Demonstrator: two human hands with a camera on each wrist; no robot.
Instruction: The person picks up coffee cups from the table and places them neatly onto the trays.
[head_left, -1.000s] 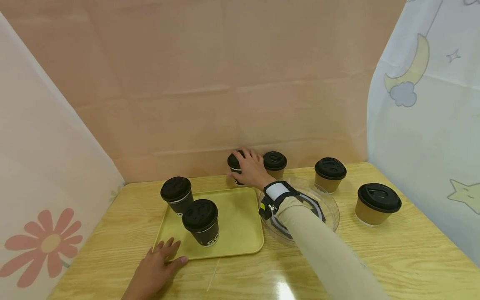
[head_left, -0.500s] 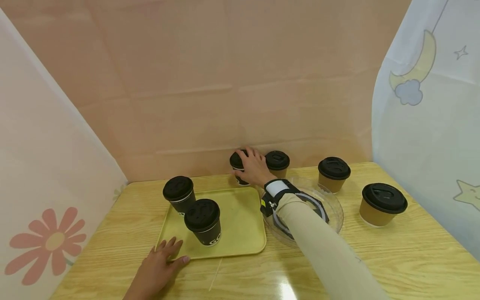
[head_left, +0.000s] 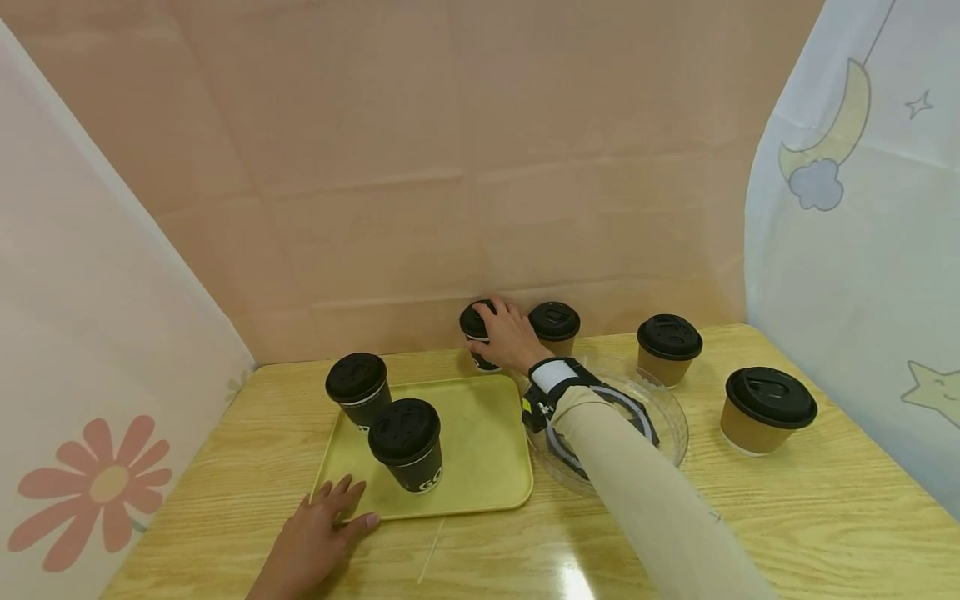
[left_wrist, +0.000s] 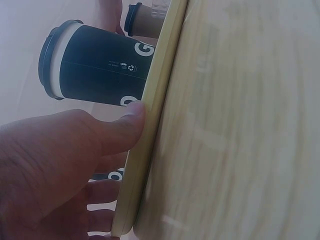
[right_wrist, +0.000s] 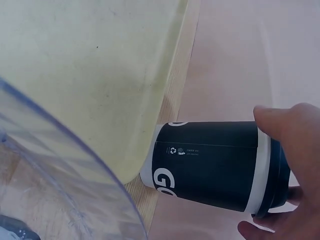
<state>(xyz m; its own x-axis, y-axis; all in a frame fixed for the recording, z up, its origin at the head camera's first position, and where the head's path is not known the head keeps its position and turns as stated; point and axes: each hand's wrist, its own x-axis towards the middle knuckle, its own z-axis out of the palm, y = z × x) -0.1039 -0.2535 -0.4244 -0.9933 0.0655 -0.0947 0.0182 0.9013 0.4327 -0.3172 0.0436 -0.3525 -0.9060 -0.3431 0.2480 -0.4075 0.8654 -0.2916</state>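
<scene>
tray (head_left: 482, 446) | on: two cups (head_left: 408, 454) | behind: third cup (right_wrist: 207, 165) | right: dish (head_left: 681, 425)

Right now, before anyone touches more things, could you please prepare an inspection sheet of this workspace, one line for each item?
Surface: wood-grain table, with a glare near the front.
Job's things: two black cups stand on the yellow tray; a third black cup is behind it.
Clutter: three brown cups with black lids; clear round container, partly hidden by the right sleeve.
Left hand: touches the tray's front-left corner.
Right hand: grips the third black cup by its lid.
Cables: nothing seen.
Surroundings: tan backdrop behind; printed white sheets at both sides.
</scene>
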